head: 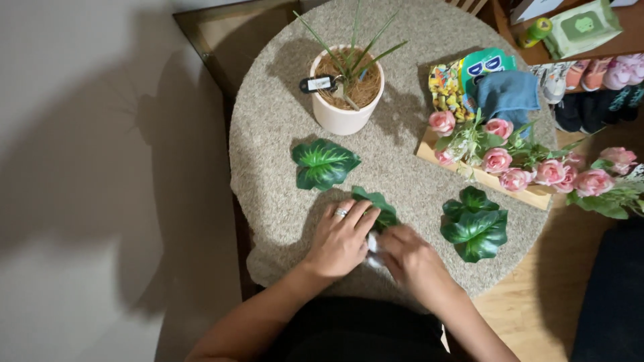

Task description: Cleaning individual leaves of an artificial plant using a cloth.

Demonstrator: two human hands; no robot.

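Looking down from my head camera, both my hands meet at the near edge of the round beige rug [402, 181]. My left hand [341, 240], with a ring on one finger, lies palm down, fingers together and stretched up and to the right, their tips resting on a green fabric leaf [380, 209]. That leaf lies just beyond my knuckles, near the middle of the rug's front part. Its long axis runs on a slant from upper left to lower right, and the lower end slips under my hands, so I cannot tell which end is the tip. My right hand [410, 258] is curled, fingers bent inward and closed on a small pale piece [372, 249] between the two hands; what that piece is I cannot make out.

A second green leaf [323, 163] lies well apart to the upper left, and a leaf cluster [476, 224] sits just right of my right hand. Farther back stands a white pot [343, 114] holding a thin spiky plant. On the right, pink artificial roses [530, 167] lie across a wooden board [537, 196], with a blue cloth [508, 94] behind them.
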